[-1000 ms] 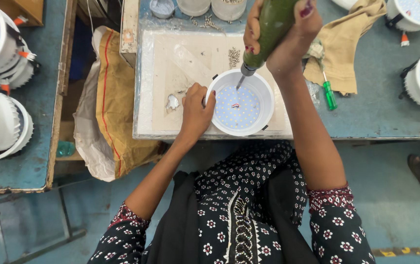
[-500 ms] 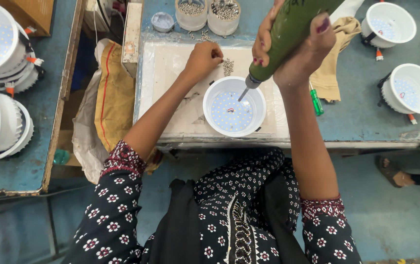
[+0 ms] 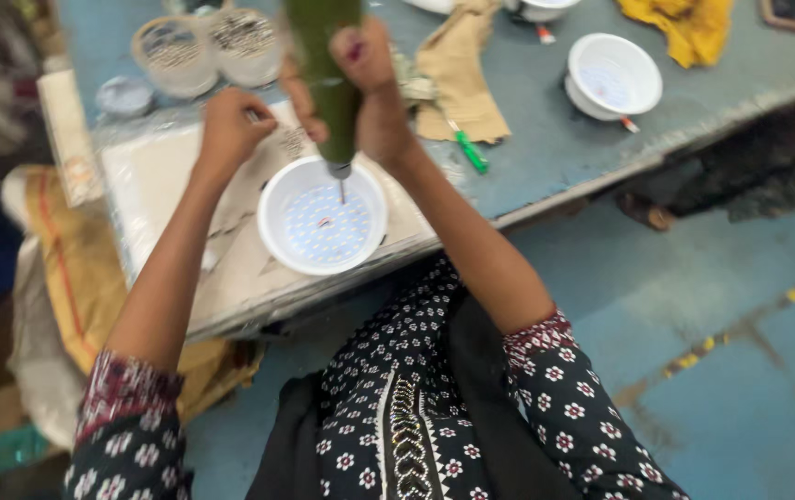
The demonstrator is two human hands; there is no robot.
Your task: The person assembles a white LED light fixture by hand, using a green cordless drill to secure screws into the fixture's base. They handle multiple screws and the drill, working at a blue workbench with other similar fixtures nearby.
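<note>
The right hand (image 3: 374,88) grips a green driver (image 3: 328,74) upright, its bit just above the white lamp (image 3: 322,227) directly below, while the left hand (image 3: 229,130), fingers pinched, rests farther left.

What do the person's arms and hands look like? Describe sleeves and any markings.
Both forearms are bare. Dark sleeves printed with small white flowers end near the elbows in reddish patterned cuffs. The right hand shows a painted, reddish nail. The left hand wears no rings or gloves that show.

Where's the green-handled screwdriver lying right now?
In the head view, the green-handled screwdriver lies on the blue table, right of the right hand, at the edge of the tan cloth.
</note>
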